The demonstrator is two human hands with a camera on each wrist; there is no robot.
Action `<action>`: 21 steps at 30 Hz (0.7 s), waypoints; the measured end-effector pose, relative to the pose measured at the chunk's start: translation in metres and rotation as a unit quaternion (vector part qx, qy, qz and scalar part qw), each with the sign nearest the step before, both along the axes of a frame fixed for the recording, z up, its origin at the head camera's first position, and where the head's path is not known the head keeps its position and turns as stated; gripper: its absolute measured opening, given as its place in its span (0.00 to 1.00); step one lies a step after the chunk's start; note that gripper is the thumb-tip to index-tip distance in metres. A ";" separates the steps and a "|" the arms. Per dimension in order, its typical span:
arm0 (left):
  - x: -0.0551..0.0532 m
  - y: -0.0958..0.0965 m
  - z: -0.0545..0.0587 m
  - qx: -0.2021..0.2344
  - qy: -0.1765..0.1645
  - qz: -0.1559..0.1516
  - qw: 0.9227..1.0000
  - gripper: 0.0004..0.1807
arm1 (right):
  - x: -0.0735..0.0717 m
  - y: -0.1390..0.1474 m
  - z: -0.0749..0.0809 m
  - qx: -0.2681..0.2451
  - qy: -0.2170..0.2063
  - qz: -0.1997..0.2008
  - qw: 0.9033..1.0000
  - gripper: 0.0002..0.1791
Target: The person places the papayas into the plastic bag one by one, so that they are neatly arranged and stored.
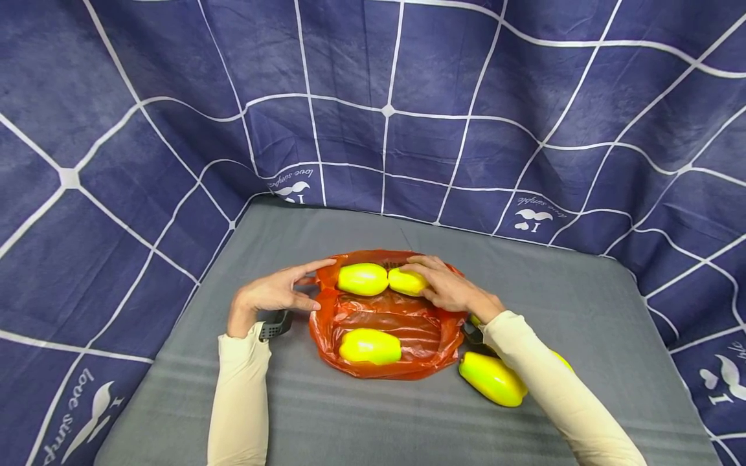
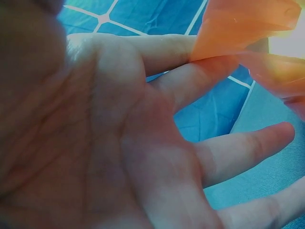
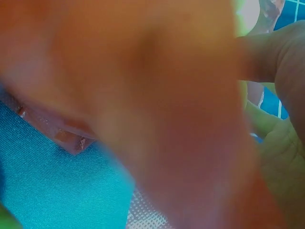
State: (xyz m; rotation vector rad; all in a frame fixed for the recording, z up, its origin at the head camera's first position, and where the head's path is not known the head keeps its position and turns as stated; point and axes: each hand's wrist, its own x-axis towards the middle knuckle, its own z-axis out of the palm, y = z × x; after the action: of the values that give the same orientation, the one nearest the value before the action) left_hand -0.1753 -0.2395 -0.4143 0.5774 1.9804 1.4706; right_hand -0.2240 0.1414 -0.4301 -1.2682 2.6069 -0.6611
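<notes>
A red plastic bag (image 1: 384, 320) lies with its mouth spread wide on the grey surface. Inside are a yellow-green papaya (image 1: 362, 279) at the back left and another papaya (image 1: 370, 346) at the front. My right hand (image 1: 445, 285) reaches over the bag's right rim and grips a third papaya (image 1: 406, 281), which is partly covered by the fingers. At the left rim, my left hand (image 1: 271, 291) has its fingers spread; in the left wrist view the bag film (image 2: 248, 28) lies against fairly straight fingers (image 2: 248, 150). Blurred red film fills much of the right wrist view.
To the right of the bag, a papaya (image 1: 494, 380) lies on the grey cloth (image 1: 361, 421), beside the right forearm. Another yellow papaya (image 1: 561, 359) shows only partly behind the sleeve. A blue gridded curtain (image 1: 350, 136) hangs along the back and sides.
</notes>
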 end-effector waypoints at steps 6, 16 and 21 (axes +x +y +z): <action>-0.001 0.001 -0.002 0.003 -0.002 -0.001 1.000 0.50 | 0.002 0.001 0.000 0.000 0.001 0.001 1.000 0.30; -0.002 0.001 -0.003 0.005 -0.001 -0.005 1.000 0.51 | 0.001 0.002 0.001 0.000 -0.001 0.006 1.000 0.30; -0.002 0.001 -0.002 0.014 -0.005 -0.007 1.000 0.51 | 0.002 0.000 0.003 -0.001 -0.004 0.005 1.000 0.30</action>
State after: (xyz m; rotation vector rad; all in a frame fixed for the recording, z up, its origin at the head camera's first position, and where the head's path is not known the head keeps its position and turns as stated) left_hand -0.1775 -0.2386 -0.4162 0.5940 1.9468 1.4910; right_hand -0.2218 0.1418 -0.4275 -1.2750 2.5924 -0.6655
